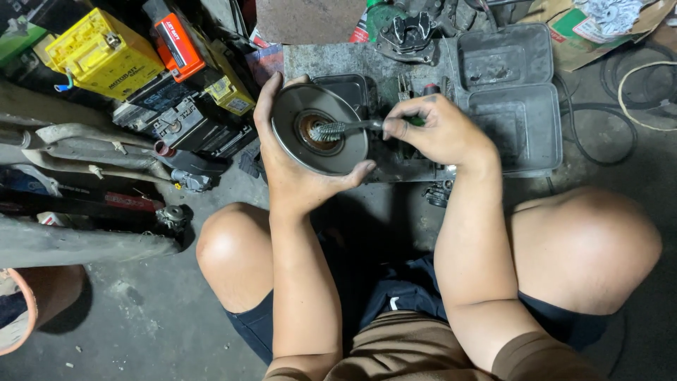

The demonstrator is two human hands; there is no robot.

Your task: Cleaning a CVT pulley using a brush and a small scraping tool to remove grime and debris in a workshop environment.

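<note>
Bare concrete floor (141, 317) lies open near left. Far left, stacked batteries (106, 53) and long parts (77, 240) block the way. Far right, the grey tray (508, 99) and coiled cables (635, 92) crowd the ground.

Packages and labels at the upper edge of the head view.

Upper left: a yellow box-shaped battery case (102, 53) with dark printing on its side; to its right an orange-red rectangular label (178, 41) on a dark block, tilted, with pale lettering; below that a smaller yellow label (227, 92) on another dark case (print too small to tell). Top centre: a red-and-white wrapper (361, 29), partly hidden. Upper right: an open brown cardboard box (589, 28) with a green panel inside, holding crumpled pale material. No signs or screens appear.
</note>
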